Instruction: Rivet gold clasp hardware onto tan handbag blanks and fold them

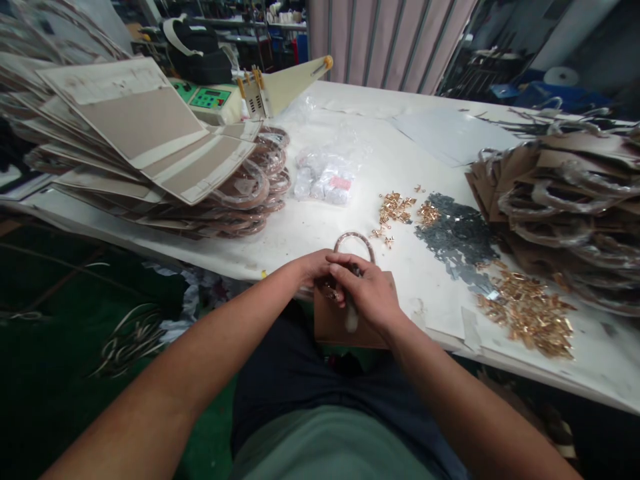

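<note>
A brown bag panel point(330, 323) hangs over the table's front edge, with a plastic-wrapped handle loop point(355, 236) rising behind my fingers. My left hand point(323, 270) is closed at the panel's upper left, by the handle. From the right, my right hand point(367, 290) bends over the same spot, its thumb and fingers pinched close to the left fingertips. Whatever small piece lies between the fingers is hidden. Beyond the hands lie small gold metal fittings point(395, 208) and a spread of flat grey metal plates point(453, 230).
Stacked bag panels with wrapped handles point(245, 187) stand at left, and another handled stack point(565, 180) at right. A larger gold fittings pile point(535, 310) lies near the right front edge. A clear plastic bag of white rolls point(325, 180) and a green-panelled machine point(210, 99) are farther back.
</note>
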Demonstrator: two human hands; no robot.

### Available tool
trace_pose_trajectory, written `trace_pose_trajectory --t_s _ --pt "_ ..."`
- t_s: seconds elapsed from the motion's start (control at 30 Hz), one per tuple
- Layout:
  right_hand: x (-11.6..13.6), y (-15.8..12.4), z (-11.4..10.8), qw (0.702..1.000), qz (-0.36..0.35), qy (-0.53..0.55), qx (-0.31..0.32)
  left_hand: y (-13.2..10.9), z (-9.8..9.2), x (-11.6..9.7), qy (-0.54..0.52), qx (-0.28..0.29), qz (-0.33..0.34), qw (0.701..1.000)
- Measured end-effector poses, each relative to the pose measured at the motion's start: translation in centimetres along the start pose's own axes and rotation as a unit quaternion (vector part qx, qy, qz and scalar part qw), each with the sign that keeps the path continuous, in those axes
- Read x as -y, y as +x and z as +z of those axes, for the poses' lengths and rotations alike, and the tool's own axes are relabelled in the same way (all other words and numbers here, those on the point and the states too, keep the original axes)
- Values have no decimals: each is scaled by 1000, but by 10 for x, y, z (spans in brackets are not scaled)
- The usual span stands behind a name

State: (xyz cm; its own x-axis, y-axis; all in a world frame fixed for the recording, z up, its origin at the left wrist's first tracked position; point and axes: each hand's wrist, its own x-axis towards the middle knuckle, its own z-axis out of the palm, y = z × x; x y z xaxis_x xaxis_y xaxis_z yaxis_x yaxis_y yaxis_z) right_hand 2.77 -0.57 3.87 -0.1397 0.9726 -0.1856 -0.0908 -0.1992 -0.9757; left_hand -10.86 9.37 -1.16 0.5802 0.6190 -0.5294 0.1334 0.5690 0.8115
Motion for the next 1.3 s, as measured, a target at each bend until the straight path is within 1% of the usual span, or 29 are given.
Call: trace_pose_trajectory --t_s 0.1,0.13,0.17,0.2,0.23,0.27,0.3,0.33,0.37,0.4,0.43,0.47,0.53,0.6,0.73,0.87,0.97,1.1,1.2,1.3 --pt "1 21 -10 999 -19 18 -27 0 0 3 13 -97 47 994" --pt "-2 26 -14 998 -21 46 -42 -4 -2 5 12 -151 81 985" --pt "-7 32 -17 994 -17 87 -59 -11 -3 7 18 -218 127 967" --pt "-12 37 -21 988 -7 136 -77 -20 -5 11 38 -284 181 941" --pt "-18 41 -24 978 7 186 -91 -31 -6 16 77 -337 239 907" --pt "-22 46 -27 968 22 229 -97 -43 -5 22 140 -364 294 872" --pt "-25 50 -30 960 36 260 -95 -54 -4 29 218 -348 334 848" --pt "-27 54 -33 954 45 283 -86 -63 -1 35 302 -308 360 827" --pt "-28 58 -35 950 53 300 -74 -70 3 41 372 -262 369 811" --pt "-27 62 -38 945 61 314 -65 -73 7 45 427 -223 366 796" --pt "-25 66 -40 941 70 326 -62 -73 11 49 464 -203 357 785" --pt "-22 70 -43 935 83 337 -68 -70 14 51 485 -201 344 778" --pt "-16 78 -48 924 104 355 -97 -60 17 51 501 -216 316 776" --pt "-10 86 -55 917 101 361 -135 -51 15 49 505 -228 303 776" --pt "-8 100 -64 915 67 354 -180 -47 9 48 497 -225 320 774" --pt "-11 109 -64 918 51 340 -200 -47 8 50 487 -225 328 777" --pt "-11 114 -59 931 34 311 -189 -44 7 50 483 -228 318 783" --pt "-12 120 -52 951 20 276 -139 -40 7 47 467 -235 301 798" --pt "-16 126 -47 951 42 287 -104 -38 8 45 463 -240 284 805" --pt "-20 130 -45 950 58 295 -89 -38 10 44 464 -244 274 807"
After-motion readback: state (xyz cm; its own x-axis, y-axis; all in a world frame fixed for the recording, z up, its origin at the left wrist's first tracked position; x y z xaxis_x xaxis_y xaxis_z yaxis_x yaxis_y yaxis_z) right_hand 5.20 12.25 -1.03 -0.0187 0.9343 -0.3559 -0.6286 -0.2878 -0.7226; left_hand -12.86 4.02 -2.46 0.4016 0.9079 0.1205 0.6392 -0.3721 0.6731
